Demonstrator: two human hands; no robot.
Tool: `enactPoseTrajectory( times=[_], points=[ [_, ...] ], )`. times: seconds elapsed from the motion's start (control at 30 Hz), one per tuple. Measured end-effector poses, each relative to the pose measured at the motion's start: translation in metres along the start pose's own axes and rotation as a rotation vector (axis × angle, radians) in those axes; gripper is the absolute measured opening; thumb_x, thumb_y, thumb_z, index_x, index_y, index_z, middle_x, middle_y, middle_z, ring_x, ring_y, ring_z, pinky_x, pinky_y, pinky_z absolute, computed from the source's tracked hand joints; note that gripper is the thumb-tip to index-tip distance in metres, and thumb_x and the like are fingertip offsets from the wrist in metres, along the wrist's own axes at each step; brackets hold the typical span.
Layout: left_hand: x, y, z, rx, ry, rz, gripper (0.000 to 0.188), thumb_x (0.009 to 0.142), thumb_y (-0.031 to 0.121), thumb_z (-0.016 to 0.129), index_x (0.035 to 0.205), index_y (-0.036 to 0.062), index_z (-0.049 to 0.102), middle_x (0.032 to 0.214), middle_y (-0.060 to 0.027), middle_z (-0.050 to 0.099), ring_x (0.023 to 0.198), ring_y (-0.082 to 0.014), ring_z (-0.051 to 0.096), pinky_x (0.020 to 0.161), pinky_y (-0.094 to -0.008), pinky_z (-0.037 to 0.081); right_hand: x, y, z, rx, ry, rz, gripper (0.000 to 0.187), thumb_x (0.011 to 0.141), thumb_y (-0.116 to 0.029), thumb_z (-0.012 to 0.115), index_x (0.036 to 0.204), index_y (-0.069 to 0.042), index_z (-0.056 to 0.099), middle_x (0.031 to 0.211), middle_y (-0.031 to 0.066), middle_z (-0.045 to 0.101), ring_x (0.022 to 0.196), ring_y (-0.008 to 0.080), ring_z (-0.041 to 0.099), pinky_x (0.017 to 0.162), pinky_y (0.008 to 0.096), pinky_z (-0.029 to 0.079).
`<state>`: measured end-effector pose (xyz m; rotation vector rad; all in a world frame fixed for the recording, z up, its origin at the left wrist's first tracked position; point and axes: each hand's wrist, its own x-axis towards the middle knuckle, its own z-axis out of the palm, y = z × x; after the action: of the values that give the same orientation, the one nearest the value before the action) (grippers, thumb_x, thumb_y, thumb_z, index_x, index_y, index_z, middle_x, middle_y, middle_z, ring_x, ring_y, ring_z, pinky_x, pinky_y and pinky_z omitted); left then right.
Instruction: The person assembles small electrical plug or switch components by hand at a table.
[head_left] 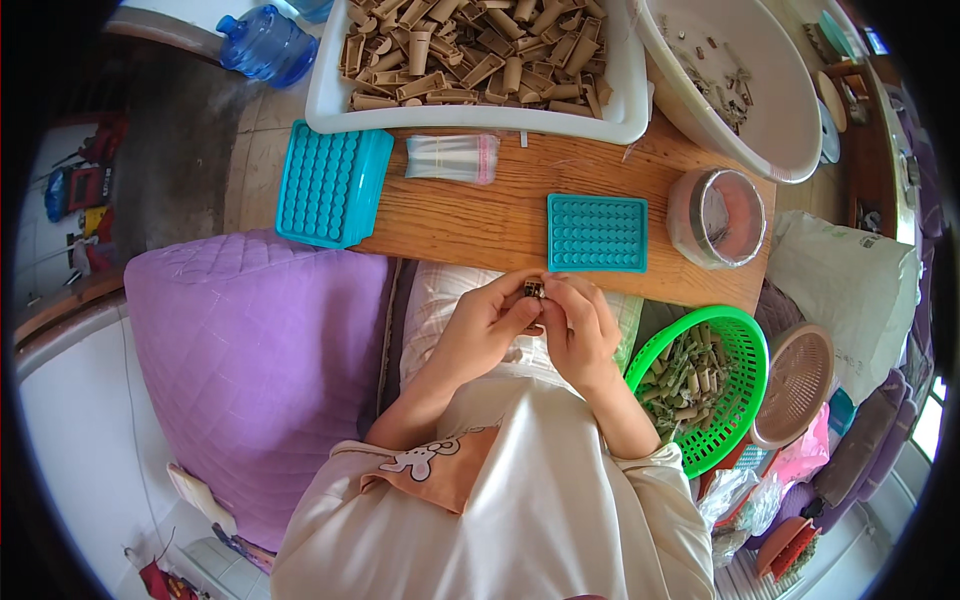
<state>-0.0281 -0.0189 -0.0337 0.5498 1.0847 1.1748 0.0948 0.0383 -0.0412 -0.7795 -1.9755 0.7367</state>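
Observation:
My left hand point(482, 328) and my right hand point(582, 325) meet over my lap, just off the table's near edge. Between their fingertips they pinch a small dark piece point(534, 289) with shiny spots; its exact kind is too small to make out. Both hands have their fingers curled closed around it. Just beyond them on the table lies a teal tray with rows of round cells point(597, 233). Beside my right forearm stands a bright green basket point(757, 375) holding tan tube-like pieces and grey-green strips.
Across the wooden table point(455, 222) stands a white tub point(480, 118) full of tan half-tube pieces. Stacked teal trays point(335, 185) and a clear packet point(452, 158) lie left. A lined round container point(716, 217) and a large pale basin point(790, 110) are right, a brown basket point(797, 385) lower.

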Motion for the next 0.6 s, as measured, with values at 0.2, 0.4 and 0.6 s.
enactPoseTrajectory(
  times=[0.2,0.4,0.6],
  points=[
    [0.001,-0.001,0.002,0.297,0.084,-0.002,0.029,0.087,0.012,0.049,0.112,-0.0011,0.047,0.079,-0.0095,0.061,0.070,-0.0151,0.061,0.063,-0.0266,0.050,0.008,-0.002,-0.014,-0.012,-0.190,0.089,0.027,0.068,0.009,0.059,0.092,-0.002,0.054,0.080,0.0113,0.057,0.067,0.0270,0.058,0.058,0.0325,0.048],
    [-0.002,0.018,0.005,0.672,-0.124,-0.003,0.030,0.081,0.014,0.055,0.107,0.0018,0.051,0.072,-0.0162,0.058,0.063,-0.0272,0.060,0.057,-0.0339,0.045,0.062,-0.003,-0.045,-0.021,-0.787,0.456,0.044,0.060,-0.004,0.070,0.100,-0.004,0.052,0.103,0.0143,0.051,0.094,0.0282,0.050,0.079,0.0367,0.043],
    [-0.001,0.019,-0.009,-0.009,-0.307,-0.096,0.029,0.087,0.014,0.049,0.112,-0.0003,0.047,0.099,-0.0101,0.058,0.083,-0.0126,0.058,0.075,-0.0252,0.048,0.143,0.026,-0.032,0.396,-0.601,0.478,0.030,0.069,-0.005,0.063,0.097,-0.003,0.056,0.083,0.0100,0.056,0.075,0.0239,0.058,0.068,0.0305,0.047]
  ],
)
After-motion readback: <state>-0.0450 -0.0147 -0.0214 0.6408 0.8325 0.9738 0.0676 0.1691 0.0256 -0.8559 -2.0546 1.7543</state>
